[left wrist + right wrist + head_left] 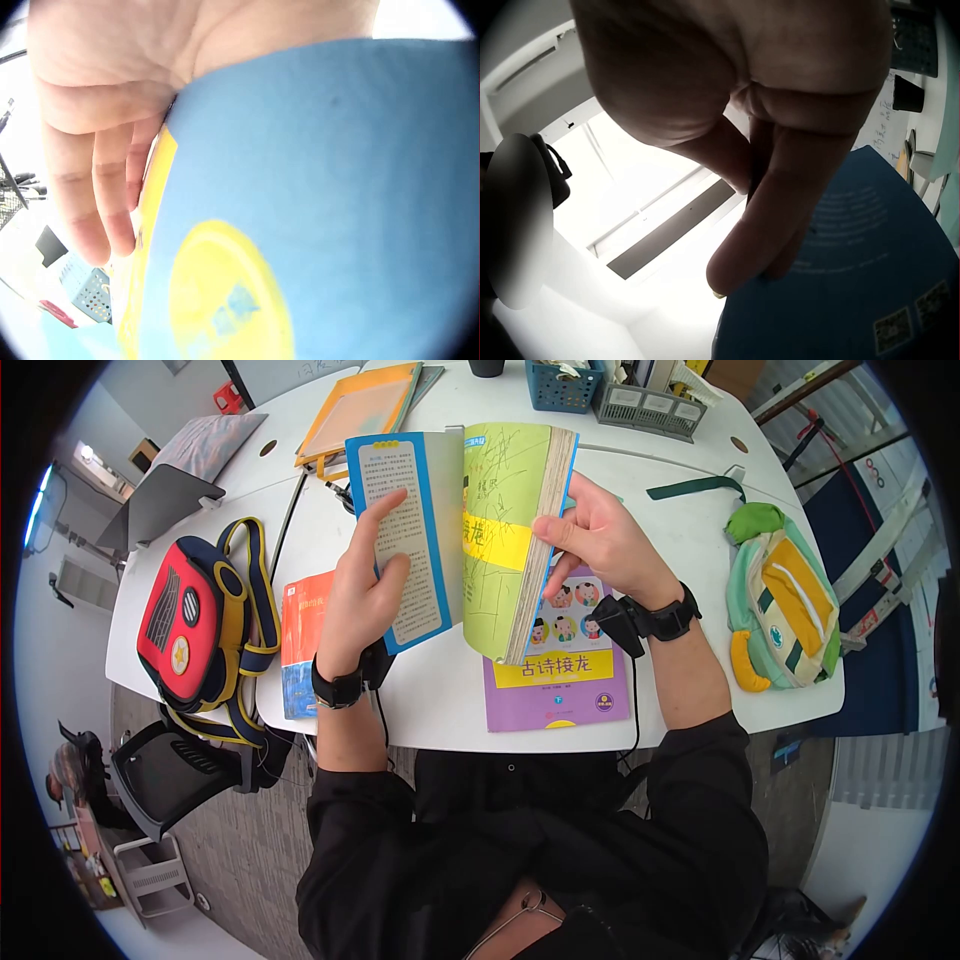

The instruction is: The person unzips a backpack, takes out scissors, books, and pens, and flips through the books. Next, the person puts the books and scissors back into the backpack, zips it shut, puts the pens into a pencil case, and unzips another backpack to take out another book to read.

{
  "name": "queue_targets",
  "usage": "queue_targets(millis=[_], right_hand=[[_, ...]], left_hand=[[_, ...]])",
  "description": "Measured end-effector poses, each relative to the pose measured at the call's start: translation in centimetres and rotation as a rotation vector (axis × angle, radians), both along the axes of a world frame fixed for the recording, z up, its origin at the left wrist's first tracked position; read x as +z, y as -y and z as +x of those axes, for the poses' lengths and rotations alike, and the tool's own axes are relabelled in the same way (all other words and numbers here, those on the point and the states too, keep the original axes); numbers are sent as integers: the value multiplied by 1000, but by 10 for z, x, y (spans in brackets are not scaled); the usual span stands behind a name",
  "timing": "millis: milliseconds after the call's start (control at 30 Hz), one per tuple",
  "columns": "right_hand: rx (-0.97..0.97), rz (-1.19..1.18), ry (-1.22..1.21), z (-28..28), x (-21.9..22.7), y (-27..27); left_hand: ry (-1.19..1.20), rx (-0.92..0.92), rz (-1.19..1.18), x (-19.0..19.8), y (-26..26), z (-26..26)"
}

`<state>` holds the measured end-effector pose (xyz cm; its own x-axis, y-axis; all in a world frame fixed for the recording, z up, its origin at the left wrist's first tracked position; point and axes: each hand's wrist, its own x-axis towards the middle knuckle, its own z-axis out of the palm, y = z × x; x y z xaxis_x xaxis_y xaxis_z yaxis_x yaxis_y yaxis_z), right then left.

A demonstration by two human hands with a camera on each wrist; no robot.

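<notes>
A thick blue-covered book [500,595] stands opened above the table, showing its text-printed blue flap and a green page with pencil scribbles and a yellow band. My left hand [352,600] grips the flap side, thumb and index finger over its inner face. Three fingers [109,172] show beside the blue outer cover in the left wrist view. My right hand [622,550] pinches the page block at its outer edge, thumb on the pages and other fingers behind the blue back cover [840,277]. Beneath lies a purple book [560,710], partly hidden.
An orange-and-blue book [302,625] lies left on the white table [430,710], beside a red-and-navy backpack [190,620]. A green-and-yellow bag [785,600] sits at the right. Farther back are orange folders [355,415], a blue basket [560,388] and a grey rack [650,412].
</notes>
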<state>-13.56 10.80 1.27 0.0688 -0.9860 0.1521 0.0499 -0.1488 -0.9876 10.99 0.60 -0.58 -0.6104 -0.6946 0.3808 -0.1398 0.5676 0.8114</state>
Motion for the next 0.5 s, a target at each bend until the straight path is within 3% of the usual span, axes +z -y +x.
queue_targets(millis=[500], right_hand=[[15, 16, -36, -2, 1, -2]], left_hand=[[-58, -44, -21, -3, -3, -5]])
